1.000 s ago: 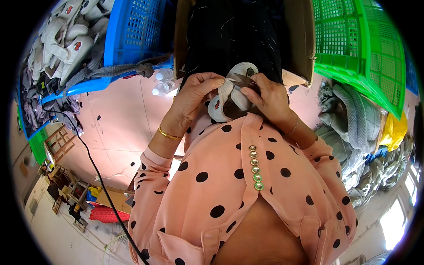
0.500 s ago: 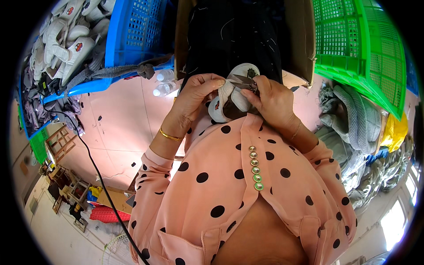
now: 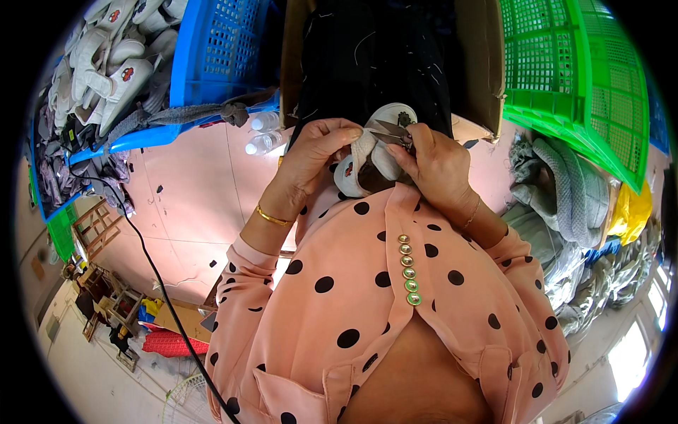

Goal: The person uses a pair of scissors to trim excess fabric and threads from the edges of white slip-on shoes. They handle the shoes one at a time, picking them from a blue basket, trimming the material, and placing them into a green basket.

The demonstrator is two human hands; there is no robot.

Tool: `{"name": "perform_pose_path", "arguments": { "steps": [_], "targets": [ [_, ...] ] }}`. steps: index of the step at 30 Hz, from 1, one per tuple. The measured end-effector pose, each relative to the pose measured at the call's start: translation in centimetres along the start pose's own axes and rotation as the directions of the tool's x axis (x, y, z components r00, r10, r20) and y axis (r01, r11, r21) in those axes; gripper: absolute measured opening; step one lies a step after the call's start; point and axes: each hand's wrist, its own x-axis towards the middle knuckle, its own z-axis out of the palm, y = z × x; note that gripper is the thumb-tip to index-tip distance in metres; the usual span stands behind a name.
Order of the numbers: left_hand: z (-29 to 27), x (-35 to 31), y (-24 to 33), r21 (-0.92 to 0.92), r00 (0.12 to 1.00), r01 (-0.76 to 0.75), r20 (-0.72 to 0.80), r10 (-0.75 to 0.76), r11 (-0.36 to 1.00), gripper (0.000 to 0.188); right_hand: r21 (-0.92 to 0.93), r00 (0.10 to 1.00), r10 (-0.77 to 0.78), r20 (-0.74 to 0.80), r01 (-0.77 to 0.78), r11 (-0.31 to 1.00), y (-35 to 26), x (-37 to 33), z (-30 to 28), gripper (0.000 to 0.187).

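In my lap rests a small white cloth shoe (image 3: 345, 174) with a little red and dark motif on its side. Thumb and fingers of my left hand (image 3: 311, 155) pinch the shoe's upper edge. My right hand (image 3: 443, 166) is closed around metal scissors (image 3: 387, 133), whose blades point left, apart, close to the left fingertips. Another rounded white piece (image 3: 390, 113) with a dark patch sits just beyond the scissors; whether it belongs to the same shoe I cannot tell. My right fingers partly cover the scissors' handles.
At the left, a blue crate (image 3: 182, 71) stands beside a heap of white shoes (image 3: 127, 78). An open cardboard box (image 3: 489, 78) surrounds my legs. Green crates (image 3: 587, 92) and grey padded material (image 3: 575, 187) lie right. Clear bottles (image 3: 263, 143) and a black cord (image 3: 152, 261) are at left.
The scissors' blades have spread wider apart near my left fingertips. My left hand keeps its pinch on the shoe, and both hands have barely shifted.
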Motion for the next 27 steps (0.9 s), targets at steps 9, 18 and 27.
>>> {"name": "perform_pose_path", "arguments": {
  "steps": [9,18,27],
  "targets": [
    [-0.6,0.1,-0.2,-0.009,0.999,-0.008,0.05,0.009,1.0,0.016,0.346,0.99,0.142,0.011,-0.137,0.928,0.1,0.1,1.7,0.033],
    [-0.6,0.1,-0.2,-0.08,0.998,0.036,0.054,-0.032,0.996,0.013,0.333,0.994,-0.002,0.111,-0.035,0.942,3.0,1.8,-0.6,0.033],
    [-0.8,0.1,-0.5,-0.119,1.0,0.027,0.017,-0.026,0.992,0.013,0.111,0.969,-0.177,0.175,0.159,0.981,3.7,1.5,-0.4,0.036]
  ]
}}
